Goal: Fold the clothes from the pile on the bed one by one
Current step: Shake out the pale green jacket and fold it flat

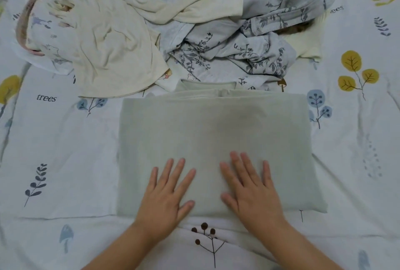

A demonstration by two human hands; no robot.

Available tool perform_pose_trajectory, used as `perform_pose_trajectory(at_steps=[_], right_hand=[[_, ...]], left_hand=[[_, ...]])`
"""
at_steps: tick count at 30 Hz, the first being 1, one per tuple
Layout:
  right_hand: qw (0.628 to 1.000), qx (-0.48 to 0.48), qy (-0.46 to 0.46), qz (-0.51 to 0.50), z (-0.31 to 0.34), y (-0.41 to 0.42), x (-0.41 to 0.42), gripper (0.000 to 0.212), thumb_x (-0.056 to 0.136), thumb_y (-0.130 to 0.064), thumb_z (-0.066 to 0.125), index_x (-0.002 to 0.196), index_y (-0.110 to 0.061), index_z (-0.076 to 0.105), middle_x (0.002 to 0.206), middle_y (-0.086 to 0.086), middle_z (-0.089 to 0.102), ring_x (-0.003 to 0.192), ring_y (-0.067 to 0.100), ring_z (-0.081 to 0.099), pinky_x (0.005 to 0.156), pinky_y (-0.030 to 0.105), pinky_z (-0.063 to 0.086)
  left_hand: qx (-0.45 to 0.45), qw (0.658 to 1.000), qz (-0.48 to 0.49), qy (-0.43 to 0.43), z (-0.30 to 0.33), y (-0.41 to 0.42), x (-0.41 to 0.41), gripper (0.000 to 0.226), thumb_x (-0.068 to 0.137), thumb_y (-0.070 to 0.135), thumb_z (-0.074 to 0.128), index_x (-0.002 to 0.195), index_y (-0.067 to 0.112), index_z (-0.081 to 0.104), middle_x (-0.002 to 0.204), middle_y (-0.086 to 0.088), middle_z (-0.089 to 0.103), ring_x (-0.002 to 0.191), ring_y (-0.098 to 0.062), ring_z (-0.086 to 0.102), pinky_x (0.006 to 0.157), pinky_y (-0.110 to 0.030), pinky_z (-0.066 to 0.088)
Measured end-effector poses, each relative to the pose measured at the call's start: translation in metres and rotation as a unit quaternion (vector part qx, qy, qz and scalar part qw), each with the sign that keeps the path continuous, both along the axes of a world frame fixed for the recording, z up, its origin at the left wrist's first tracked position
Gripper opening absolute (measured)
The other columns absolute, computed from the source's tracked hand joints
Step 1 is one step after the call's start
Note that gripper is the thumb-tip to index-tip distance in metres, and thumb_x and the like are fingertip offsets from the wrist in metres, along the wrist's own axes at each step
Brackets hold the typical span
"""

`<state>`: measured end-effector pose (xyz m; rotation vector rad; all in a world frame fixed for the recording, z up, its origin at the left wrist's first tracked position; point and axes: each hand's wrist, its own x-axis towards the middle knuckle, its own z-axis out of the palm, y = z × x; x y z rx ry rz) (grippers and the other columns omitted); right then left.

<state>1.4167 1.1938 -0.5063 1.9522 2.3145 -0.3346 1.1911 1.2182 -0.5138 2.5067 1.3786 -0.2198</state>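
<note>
Both hands (207, 196) flat on folded grn garment (212, 131).

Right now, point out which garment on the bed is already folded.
The pale green garment, a flat rectangle nearest the person, with both hands resting flat on it. The cream garment and the blue-grey floral garment lie crumpled in the pile behind.

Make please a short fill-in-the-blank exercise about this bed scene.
1. Both hands, left hand and right hand, press flat on the folded ____ garment.
2. The cream garment lies ____ of the floral garment.
3. The word printed on the bedsheet is ____.

Missing words: green; left; trees
</note>
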Motion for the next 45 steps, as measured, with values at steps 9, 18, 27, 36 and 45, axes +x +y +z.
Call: perform_pose_trajectory(at_steps=[9,18,27,36,45], right_hand=[[0.942,-0.049,0.034,-0.329,0.007,-0.008,0.062,0.069,0.093,-0.042,0.044,0.150,-0.016,0.013,0.155,0.017,0.014,0.143,0.030,0.014,0.110,0.050,0.017],[0.776,-0.129,0.297,-0.541,0.034,0.010,0.084,0.040,0.080,-0.021,0.071,0.111,0.002,0.059,0.109,0.019,0.064,0.099,0.034,0.061,0.087,0.041,0.049],[0.685,-0.258,0.437,-0.524,0.066,-0.030,0.108,0.009,0.078,-0.001,0.068,0.088,0.001,0.068,0.078,0.015,0.073,0.067,0.029,0.070,0.054,0.031,0.054],[0.639,-0.277,0.465,-0.546,0.058,-0.042,0.095,0.022,0.084,-0.009,0.064,0.106,-0.006,0.063,0.090,0.013,0.073,0.082,0.031,0.070,0.069,0.037,0.054],[0.694,-0.255,0.468,-0.484,0.097,-0.026,0.067,0.024,0.082,0.008,0.057,0.097,-0.010,0.064,0.080,0.007,0.074,0.072,0.026,0.071,0.056,0.031,0.053]], left_hand=[[-0.003,1.000,0.004,0.020,0.002,-0.002,-0.024,0.071,0.091,0.063,0.022,0.145,0.017,0.029,0.151,-0.010,0.028,0.139,-0.034,0.017,0.110,-0.050,0.007],[0.034,0.992,-0.102,0.069,0.020,0.006,-0.002,0.091,0.046,0.040,0.090,0.126,0.010,0.058,0.128,-0.021,0.056,0.115,-0.046,0.053,0.085,-0.058,0.047],[0.015,0.987,-0.151,0.057,0.043,-0.040,-0.016,0.091,0.041,0.044,0.087,0.122,0.011,0.063,0.127,-0.017,0.058,0.114,-0.040,0.056,0.101,-0.051,0.036],[-0.034,0.997,-0.074,0.003,0.039,-0.026,0.023,0.071,0.084,0.062,0.030,0.143,0.022,0.036,0.150,-0.014,0.030,0.135,-0.038,0.030,0.110,-0.053,0.023],[-0.220,0.971,0.084,-0.039,0.009,0.030,0.071,0.055,0.099,0.047,0.024,0.149,0.033,0.007,0.158,0.006,-0.010,0.144,-0.014,-0.013,0.114,-0.043,-0.010]])
